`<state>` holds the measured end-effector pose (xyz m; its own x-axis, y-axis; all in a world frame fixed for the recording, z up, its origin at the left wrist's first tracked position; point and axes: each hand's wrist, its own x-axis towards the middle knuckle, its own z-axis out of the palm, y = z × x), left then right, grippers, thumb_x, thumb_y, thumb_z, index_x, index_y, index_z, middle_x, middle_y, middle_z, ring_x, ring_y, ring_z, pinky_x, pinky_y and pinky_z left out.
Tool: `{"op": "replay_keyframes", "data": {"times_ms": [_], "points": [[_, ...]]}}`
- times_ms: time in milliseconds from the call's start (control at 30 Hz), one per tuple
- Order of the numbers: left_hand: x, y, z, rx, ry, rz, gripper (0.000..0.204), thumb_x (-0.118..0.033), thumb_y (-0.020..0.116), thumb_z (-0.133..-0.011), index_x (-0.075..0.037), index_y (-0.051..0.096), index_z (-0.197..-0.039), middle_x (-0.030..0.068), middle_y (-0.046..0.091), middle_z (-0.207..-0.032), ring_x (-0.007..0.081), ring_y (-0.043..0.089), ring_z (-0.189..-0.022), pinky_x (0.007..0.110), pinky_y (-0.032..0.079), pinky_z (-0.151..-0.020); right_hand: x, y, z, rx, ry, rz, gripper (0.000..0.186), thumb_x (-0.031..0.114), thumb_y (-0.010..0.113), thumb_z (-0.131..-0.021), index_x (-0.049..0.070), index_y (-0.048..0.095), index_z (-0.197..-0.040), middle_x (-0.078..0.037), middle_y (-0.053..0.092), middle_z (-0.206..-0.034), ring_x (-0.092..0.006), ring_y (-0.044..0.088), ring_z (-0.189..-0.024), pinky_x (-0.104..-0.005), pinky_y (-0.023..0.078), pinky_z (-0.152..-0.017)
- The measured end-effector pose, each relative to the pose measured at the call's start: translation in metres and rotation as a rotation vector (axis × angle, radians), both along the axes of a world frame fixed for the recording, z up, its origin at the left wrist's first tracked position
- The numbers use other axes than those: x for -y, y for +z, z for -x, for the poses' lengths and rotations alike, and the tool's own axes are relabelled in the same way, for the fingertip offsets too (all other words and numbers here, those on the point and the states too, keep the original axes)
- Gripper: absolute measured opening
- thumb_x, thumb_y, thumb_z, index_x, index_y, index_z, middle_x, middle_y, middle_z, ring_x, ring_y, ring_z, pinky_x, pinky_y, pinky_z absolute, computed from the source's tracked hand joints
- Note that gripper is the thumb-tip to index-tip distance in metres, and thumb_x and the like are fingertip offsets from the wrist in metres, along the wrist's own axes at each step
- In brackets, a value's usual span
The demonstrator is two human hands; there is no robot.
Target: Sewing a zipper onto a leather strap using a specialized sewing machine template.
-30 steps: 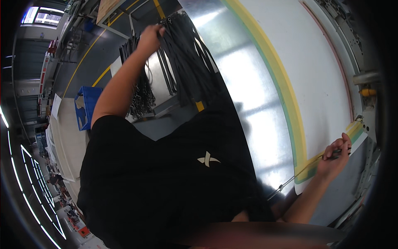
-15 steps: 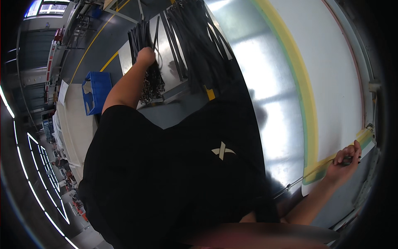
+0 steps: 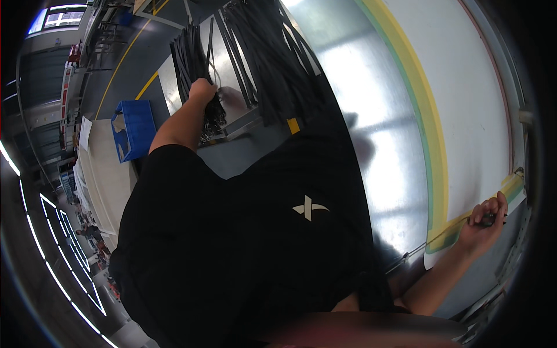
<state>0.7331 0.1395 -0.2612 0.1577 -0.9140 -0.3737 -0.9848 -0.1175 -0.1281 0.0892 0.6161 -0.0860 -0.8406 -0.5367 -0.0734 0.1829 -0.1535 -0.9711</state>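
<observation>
My left hand point(image 3: 202, 91) reaches forward into a bundle of thin black strips point(image 3: 187, 58) lying on a metal sheet. It is closed around strips at the bundle's lower half, its fingertips hidden. A shiny, tangled end of the bundle point(image 3: 214, 119) shows just below the hand. Far to the right, my right hand point(image 3: 486, 221) is closed on a small dark object point(image 3: 489, 220), mostly covered by the fingers, so its kind is unclear. Close by, a thin cord or rod point(image 3: 419, 249) runs down and left across the taped panel's corner.
A second, larger pile of black strips point(image 3: 264, 58) lies right of the bundle. Along my right stands a shiny metal surface point(image 3: 377, 104) beside a white panel point(image 3: 464, 116) edged with yellow and green tape. A blue crate point(image 3: 134, 130) sits at the left on a pale surface point(image 3: 107, 165).
My left hand has shifted slightly down along the black strips, staying closed on the bundle. My right hand stays in nearly the same place with the dark object. The view has tilted a little.
</observation>
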Motion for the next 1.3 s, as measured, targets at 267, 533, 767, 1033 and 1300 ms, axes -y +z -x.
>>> {"op": "replay_keyframes", "data": {"times_ms": [267, 533, 767, 1033, 1300], "points": [[-0.005, -0.011, 0.031, 0.016, 0.084, 0.065, 0.051, -0.036, 0.076, -0.086, 0.001, 0.071, -0.121, 0.0260, 0.067, -0.130, 0.0409, 0.065, -0.123, 0.047, 0.053, -0.105, -0.003, -0.004, 0.005, -0.021, 0.028, 0.002, 0.038, 0.027, 0.048, -0.110, -0.005, 0.059, -0.129, -0.006, 0.057, -0.086, -0.0098, 0.042, -0.057, -0.0235, 0.034, -0.049], [0.025, -0.011, 0.019, 0.077, 0.102, 0.042, 0.053, -0.029, 0.076, -0.088, 0.001, 0.067, -0.131, 0.0243, 0.059, -0.144, 0.0394, 0.060, -0.132, 0.045, 0.051, -0.109, -0.006, -0.007, 0.009, -0.016, 0.081, 0.016, 0.039, 0.026, 0.047, -0.110, -0.005, 0.058, -0.131, -0.006, 0.056, -0.089, -0.0097, 0.043, -0.059, -0.0237, 0.036, -0.051], [0.039, -0.015, 0.012, 0.170, 0.080, -0.060, 0.041, -0.021, 0.069, -0.090, 0.002, 0.073, -0.123, 0.0252, 0.068, -0.133, 0.0358, 0.065, -0.128, 0.042, 0.053, -0.107, -0.007, -0.009, 0.005, -0.004, 0.071, 0.012, 0.039, 0.026, 0.047, -0.110, -0.005, 0.058, -0.131, -0.006, 0.056, -0.089, -0.0098, 0.043, -0.059, -0.0236, 0.035, -0.051], [0.044, 0.009, -0.033, 0.080, 0.089, 0.111, 0.058, -0.047, 0.062, -0.097, 0.005, 0.072, -0.121, 0.0284, 0.068, -0.129, 0.0437, 0.065, -0.122, 0.048, 0.051, -0.105, -0.012, -0.012, 0.008, 0.004, 0.074, 0.007, 0.040, 0.026, 0.047, -0.110, -0.006, 0.058, -0.130, -0.006, 0.055, -0.089, -0.0096, 0.043, -0.059, -0.0234, 0.035, -0.050], [0.069, 0.058, -0.060, -0.320, 0.317, 0.680, 0.054, -0.043, 0.063, -0.099, 0.009, 0.072, -0.110, 0.0286, 0.074, -0.109, 0.0413, 0.072, -0.105, 0.048, 0.054, -0.093, 0.004, -0.014, 0.013, 0.066, 0.013, -0.040, 0.037, 0.025, 0.048, -0.109, -0.004, 0.058, -0.130, -0.006, 0.055, -0.089, -0.0098, 0.043, -0.058, -0.0232, 0.035, -0.049]]}}
